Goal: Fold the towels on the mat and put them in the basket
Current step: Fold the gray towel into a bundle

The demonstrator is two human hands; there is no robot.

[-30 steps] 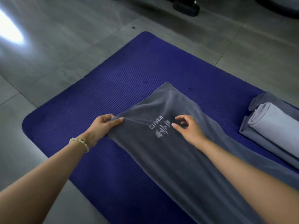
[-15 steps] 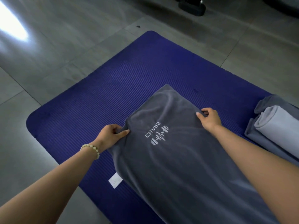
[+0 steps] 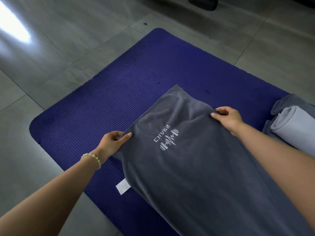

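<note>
On the blue mat [image 3: 119, 99] we have the dark grey towel [image 3: 196, 176] spread lengthwise, our left hand [image 3: 112, 142] pinching its left edge between thumb and curled fingers, just as it did a second ago. Our right hand [image 3: 228, 118], which then rested near the white logo [image 3: 167, 138] in the middle of the cloth, now pinches the right edge, where the fabric bunches up a little. A white label [image 3: 123, 186] has since come into view at the near left edge, while the rolled light grey towel [image 3: 296, 132] lies at the mat's right side, apart from our hands.
</note>
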